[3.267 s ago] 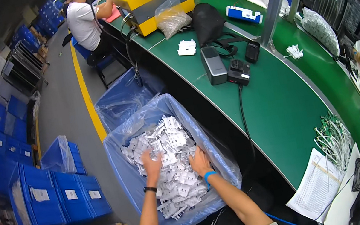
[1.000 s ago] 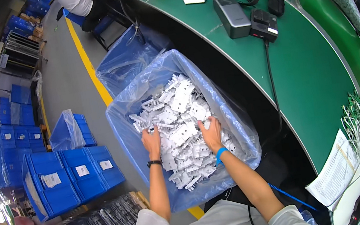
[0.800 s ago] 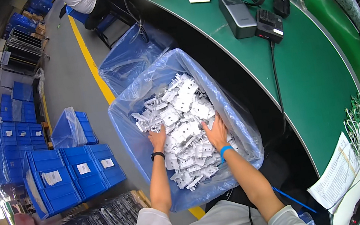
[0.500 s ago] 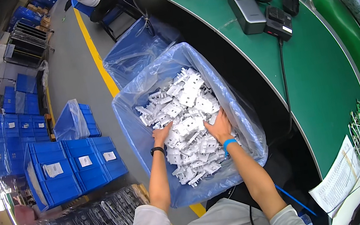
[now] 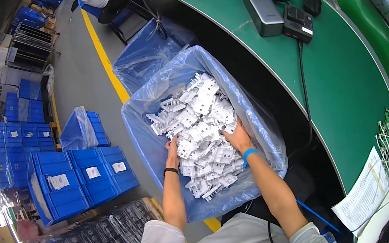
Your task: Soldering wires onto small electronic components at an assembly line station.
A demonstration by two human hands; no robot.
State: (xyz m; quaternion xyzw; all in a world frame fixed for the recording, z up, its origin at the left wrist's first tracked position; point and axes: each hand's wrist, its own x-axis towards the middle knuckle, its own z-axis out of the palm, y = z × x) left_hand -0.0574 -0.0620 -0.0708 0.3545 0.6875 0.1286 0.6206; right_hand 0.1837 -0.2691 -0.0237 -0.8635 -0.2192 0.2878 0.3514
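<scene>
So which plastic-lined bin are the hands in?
The bin nearest the person, heaped with white parts; left hand and right hand are in it alone.

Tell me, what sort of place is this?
It looks like a factory workshop, probably for putting things together. There's a long curved green worktop, a blue bin lined with see-through plastic heaped with white plastic parts, and many blue plastic crates.

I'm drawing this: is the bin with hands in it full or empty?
Partly full: white parts are heaped in the bin, with bare plastic lining around them.
</scene>
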